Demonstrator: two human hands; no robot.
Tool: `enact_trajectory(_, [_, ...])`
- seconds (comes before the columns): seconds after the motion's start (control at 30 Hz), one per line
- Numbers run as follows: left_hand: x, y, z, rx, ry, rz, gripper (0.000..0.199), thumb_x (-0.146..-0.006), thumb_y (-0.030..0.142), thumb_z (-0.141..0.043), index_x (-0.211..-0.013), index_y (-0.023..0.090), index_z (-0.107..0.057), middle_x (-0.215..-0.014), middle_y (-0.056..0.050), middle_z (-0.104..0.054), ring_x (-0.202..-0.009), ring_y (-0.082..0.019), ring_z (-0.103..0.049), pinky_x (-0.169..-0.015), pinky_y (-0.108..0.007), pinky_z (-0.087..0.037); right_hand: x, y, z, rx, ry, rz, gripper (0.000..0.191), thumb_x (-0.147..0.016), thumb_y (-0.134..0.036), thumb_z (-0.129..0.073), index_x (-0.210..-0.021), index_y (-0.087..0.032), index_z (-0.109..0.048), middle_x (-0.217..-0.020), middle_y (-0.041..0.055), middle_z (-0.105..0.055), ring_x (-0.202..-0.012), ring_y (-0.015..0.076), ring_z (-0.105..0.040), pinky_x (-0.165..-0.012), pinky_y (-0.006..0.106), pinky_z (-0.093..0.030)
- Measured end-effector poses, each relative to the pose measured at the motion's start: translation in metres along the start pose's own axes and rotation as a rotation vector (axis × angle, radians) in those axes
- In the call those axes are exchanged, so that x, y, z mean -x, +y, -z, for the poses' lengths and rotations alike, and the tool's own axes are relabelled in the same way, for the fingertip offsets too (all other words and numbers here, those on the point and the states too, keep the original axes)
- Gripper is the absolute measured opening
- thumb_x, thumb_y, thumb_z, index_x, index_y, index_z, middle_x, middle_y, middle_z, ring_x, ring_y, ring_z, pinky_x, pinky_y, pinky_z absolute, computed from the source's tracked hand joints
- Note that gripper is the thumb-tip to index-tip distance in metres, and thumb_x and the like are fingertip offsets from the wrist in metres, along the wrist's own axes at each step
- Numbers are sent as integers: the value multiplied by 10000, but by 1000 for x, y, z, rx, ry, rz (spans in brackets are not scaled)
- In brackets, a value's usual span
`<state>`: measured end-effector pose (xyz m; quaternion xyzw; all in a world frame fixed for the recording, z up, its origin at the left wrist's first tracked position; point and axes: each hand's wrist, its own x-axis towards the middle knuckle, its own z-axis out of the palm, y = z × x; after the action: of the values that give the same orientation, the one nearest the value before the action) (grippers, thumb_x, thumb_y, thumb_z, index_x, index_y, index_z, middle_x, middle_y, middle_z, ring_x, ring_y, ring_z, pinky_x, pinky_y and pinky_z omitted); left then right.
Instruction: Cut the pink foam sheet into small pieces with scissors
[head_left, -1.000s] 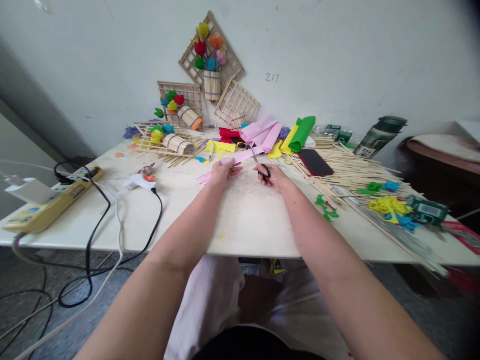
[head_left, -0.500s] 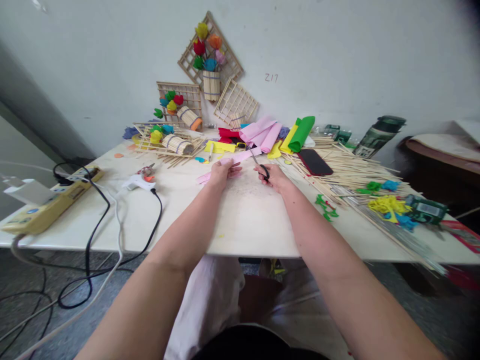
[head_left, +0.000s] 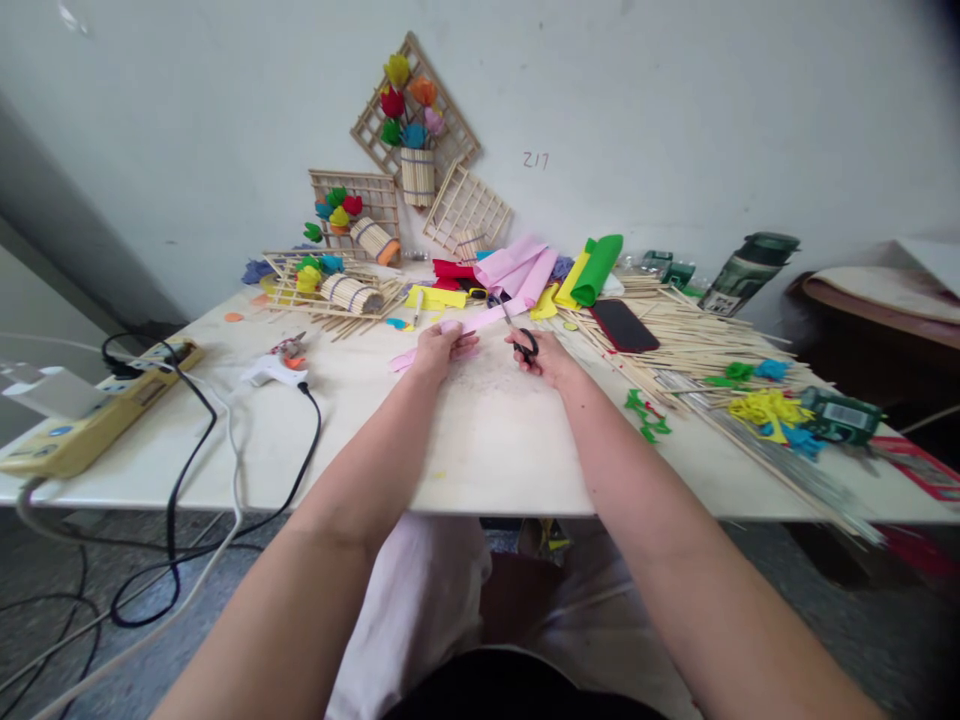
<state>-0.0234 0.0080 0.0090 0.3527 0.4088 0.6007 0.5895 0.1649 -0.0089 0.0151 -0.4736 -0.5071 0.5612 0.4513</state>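
A pink paper strip (head_left: pixel 486 318) is pinched in my left hand (head_left: pixel 441 352), and its far end stretches right toward the scissors. My right hand (head_left: pixel 541 357) grips black-handled scissors (head_left: pixel 526 345), their blades pointing up and away at the strip. Whether the blades are touching the strip I cannot tell. Another pink piece (head_left: pixel 403 361) lies on the table left of my left hand. Behind the strip rest larger folded pink sheets (head_left: pixel 517 265).
A glue gun (head_left: pixel 276 371) and power strip (head_left: pixel 97 410) with cables lie left. To the right are a phone (head_left: pixel 624 326), many thin sticks (head_left: pixel 712 335), coloured scraps and a bottle (head_left: pixel 754 272). Stick lattices with paper flowers (head_left: pixel 352 205) stand behind.
The whole view has shifted slightly. Both hands keep nearly the same place, with the strip and the scissors still held.
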Motion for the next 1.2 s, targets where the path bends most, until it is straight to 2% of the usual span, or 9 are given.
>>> enact_trajectory(0.17, [-2, -3, 2, -31, -47, 4, 75, -822, 129, -595, -876, 93, -557, -742, -74, -684, -646, -152, -684, -669, -294, -593, 0, 0, 1, -15, 5, 3, 265, -892, -382, -559, -862, -123, -602, -476, -29, -539, -319, 44, -431, -276, 147, -191])
enact_trajectory(0.37, [-1, -1, 2, -67, -62, 12, 69, -824, 141, -598, -845, 99, -547, -678, -65, -681, -603, -148, -678, -639, -288, -586, 1, -4, -1, -32, 67, -52, 271, -879, -371, -591, -794, -114, -602, -436, -41, -486, -308, 29, -369, -311, 136, -264])
enact_trajectory(0.63, [-4, 0, 2, -112, -61, 56, 104, -825, 178, -606, -876, 116, -540, -622, -51, -675, -547, -142, -662, -630, -284, -580, 3, -10, -8, 34, 135, -95, 201, -872, -263, -615, -733, -120, -588, -438, -43, -465, -304, 20, -334, -297, 131, -226])
enact_trajectory(0.87, [-4, 1, 3, -49, -30, 53, 34, -851, 112, -536, -858, 113, -502, -678, -75, -680, -612, -167, -687, -668, -322, -584, 5, -12, -6, 74, 53, -122, 198, -886, -239, -590, -733, -113, -593, -428, -44, -468, -306, 20, -339, -308, 124, -237])
enact_trajectory(1.07, [-2, 3, 2, 27, 46, -17, 53, -868, 98, -502, -821, 120, -494, -719, -73, -679, -596, -135, -678, -671, -264, -571, 11, -14, -1, 28, -5, -134, 273, -906, -369, -551, -834, -110, -601, -466, -24, -534, -329, 38, -412, -343, 133, -313])
enact_trajectory(1.2, [-2, 3, 4, 80, 57, -20, 37, -840, 106, -557, -831, 115, -522, -737, -80, -679, -674, -154, -695, -736, -281, -572, 6, -9, 3, 11, -31, -112, 287, -900, -404, -547, -857, -124, -597, -488, -16, -559, -333, 49, -439, -321, 145, -266])
